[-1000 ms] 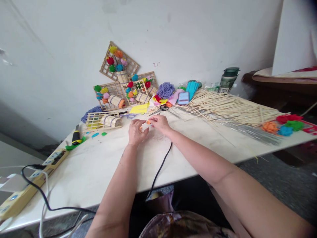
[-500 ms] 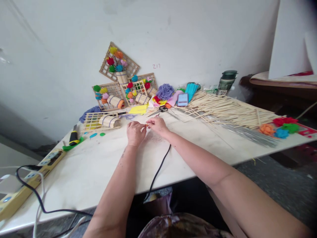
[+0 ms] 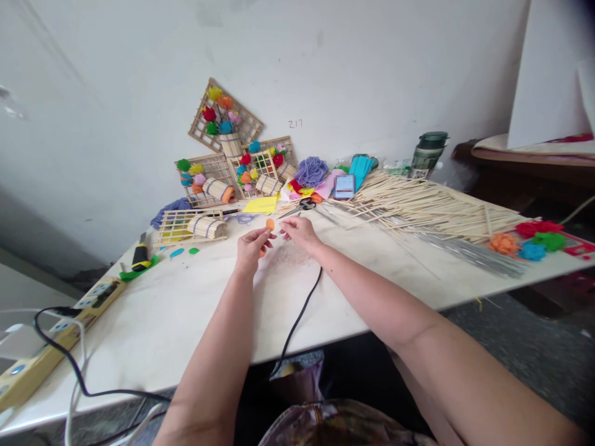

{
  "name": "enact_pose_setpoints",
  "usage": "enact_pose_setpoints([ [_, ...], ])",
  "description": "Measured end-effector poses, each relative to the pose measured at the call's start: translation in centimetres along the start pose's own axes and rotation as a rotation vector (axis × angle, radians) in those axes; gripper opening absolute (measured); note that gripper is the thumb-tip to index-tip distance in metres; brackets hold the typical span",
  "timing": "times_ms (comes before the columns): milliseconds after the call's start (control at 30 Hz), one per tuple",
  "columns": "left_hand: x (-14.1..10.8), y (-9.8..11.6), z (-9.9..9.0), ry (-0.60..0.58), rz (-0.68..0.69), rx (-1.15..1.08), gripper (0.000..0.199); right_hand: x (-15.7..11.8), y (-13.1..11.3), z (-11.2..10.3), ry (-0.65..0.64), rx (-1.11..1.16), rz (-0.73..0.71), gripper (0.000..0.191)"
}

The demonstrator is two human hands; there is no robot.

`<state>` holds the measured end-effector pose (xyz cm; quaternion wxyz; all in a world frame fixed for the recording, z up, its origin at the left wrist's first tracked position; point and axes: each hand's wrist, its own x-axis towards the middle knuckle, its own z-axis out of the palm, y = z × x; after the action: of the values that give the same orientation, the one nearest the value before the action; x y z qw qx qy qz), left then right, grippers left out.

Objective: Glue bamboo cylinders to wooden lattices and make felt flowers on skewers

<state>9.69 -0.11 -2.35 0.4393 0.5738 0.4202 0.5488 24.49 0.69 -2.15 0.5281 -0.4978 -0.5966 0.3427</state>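
Between the fingers of my left hand (image 3: 253,248) is a small rounded orange piece (image 3: 270,223), thin like crepe paper or felt. More orange shows below those fingers. My right hand (image 3: 298,231) is just to the right, its fingertips pinched together and slightly apart from the left ones. Whatever they hold is too small to make out. Under the right forearm a black cord (image 3: 304,303) runs down over the table's front edge. Small scraps lie on the tabletop beside the right wrist.
Bamboo lattices (image 3: 253,121) with paper flowers lean on the wall. Thin wooden sticks (image 3: 432,204) cover the back right, near scissors (image 3: 307,205), purple yarn (image 3: 311,171) and orange flowers (image 3: 504,244). On the left are a utility knife (image 3: 140,255) and a power strip (image 3: 93,313).
My hands have moved slightly apart. The left hand has turned, and the orange piece now stands up in view above its fingers.
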Motion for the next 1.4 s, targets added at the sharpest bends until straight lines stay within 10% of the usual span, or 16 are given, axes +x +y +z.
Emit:
enact_pose_setpoints([
  [367,-0.1,-0.1,0.2,-0.157,-0.066,-0.022,0.030,0.4,0.9,0.6,0.009,0.041,-0.080,0.010],
  [767,-0.3,0.2,0.4,-0.069,-0.081,-0.036,0.031,1.1,0.4,-0.5,-0.041,-0.139,-0.114,0.014],
  [1000,0.1,-0.3,0.1,-0.009,-0.066,-0.080,0.029,2.7,0.9,-6.0,0.319,-0.694,0.038,0.024],
  [1400,0.1,-0.3,0.2,-0.009,-0.101,-0.063,0.028,3.1,3.7,-7.9,0.203,-1.155,0.184,0.030],
])
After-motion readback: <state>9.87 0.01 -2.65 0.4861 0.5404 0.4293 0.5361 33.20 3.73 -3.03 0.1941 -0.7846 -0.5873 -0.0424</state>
